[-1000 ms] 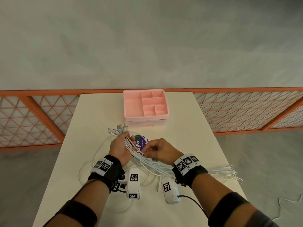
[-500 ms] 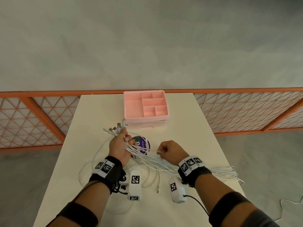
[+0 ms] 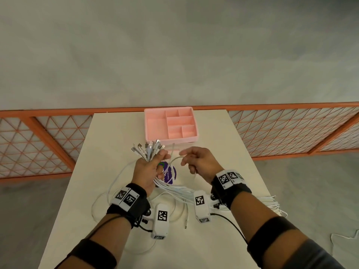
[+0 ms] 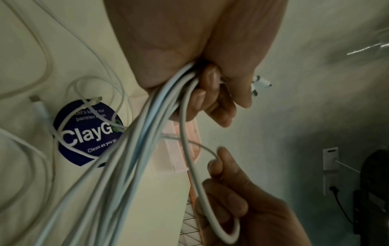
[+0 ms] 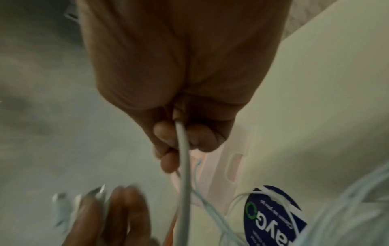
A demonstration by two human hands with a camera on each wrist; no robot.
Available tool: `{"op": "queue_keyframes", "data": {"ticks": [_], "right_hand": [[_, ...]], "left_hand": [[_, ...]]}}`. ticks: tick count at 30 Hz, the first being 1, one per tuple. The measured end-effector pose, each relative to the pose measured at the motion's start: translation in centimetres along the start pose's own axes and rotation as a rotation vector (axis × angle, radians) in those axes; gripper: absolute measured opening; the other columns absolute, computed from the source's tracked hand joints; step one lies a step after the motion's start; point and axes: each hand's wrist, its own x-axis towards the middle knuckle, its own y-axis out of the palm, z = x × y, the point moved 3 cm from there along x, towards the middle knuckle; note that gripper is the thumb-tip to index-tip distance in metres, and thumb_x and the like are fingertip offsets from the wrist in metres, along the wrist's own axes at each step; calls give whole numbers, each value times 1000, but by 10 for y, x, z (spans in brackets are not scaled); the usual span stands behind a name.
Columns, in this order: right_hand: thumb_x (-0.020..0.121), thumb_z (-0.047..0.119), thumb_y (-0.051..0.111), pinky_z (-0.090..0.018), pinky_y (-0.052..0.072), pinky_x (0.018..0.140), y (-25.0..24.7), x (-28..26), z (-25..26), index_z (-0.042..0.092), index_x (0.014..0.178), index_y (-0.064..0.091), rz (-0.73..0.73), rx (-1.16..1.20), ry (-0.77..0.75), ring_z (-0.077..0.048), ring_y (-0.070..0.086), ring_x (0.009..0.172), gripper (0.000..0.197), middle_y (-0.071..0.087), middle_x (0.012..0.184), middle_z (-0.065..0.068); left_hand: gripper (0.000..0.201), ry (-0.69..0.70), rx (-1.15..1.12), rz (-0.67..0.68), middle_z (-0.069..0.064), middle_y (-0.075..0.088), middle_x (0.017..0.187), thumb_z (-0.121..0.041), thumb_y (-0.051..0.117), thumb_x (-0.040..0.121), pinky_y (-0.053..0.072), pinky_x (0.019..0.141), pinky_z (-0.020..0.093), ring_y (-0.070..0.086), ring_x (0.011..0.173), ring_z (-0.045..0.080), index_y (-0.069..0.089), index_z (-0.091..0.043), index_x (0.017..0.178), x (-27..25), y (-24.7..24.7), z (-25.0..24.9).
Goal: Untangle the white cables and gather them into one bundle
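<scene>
My left hand [image 3: 149, 169] grasps the white cables [image 3: 174, 189] just under their plugs above the worktop [image 3: 223, 152], my right hand [image 3: 198, 160] pinches one loose cable [image 4: 189, 159]; they seem light, limp and slippery, so I would hold near the plugs.

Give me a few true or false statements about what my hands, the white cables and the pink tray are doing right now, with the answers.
1. The left hand grips a bundle of white cables with the plugs sticking up. True.
2. The right hand is empty. False: it pinches a single white cable.
3. The pink compartment tray holds cables. False: its compartments look empty.
4. A round purple sticker lies on the table under some loose cables. True.
5. Both hands rest flat on the table. False: both are raised.
</scene>
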Motion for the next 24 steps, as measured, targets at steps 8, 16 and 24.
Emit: {"op": "queue_keyframes", "data": {"ticks": [8, 16, 24], "right_hand": [[88, -16, 50, -27, 40, 50, 10, 2, 38, 5, 101, 55, -110, 156, -234, -19, 48, 49, 25, 66, 70, -15], [84, -7, 46, -33, 52, 71, -23, 12, 29, 11, 105, 62, -371, -297, -144, -21, 65, 74, 32, 71, 88, -8], [97, 35, 53, -34, 48, 74, 28, 10, 12, 14, 91, 65, 100, -1118, -218, -20, 63, 85, 24, 67, 89, -1]], "left_hand": [[26, -39, 49, 30, 9, 72, 87, -22, 70, 90, 29, 45, 23, 28, 45, 10, 70, 1, 103, 1, 3, 2], [14, -59, 36, -63, 10, 66, 78, -13, 73, 88, 32, 41, 22, 32, 42, 10, 69, -2, 80, 7, -11, 13], [19, -53, 181, -83, 13, 51, 69, -19, 77, 86, 30, 42, 22, 32, 43, 13, 73, -3, 76, 11, -8, 20]]}}
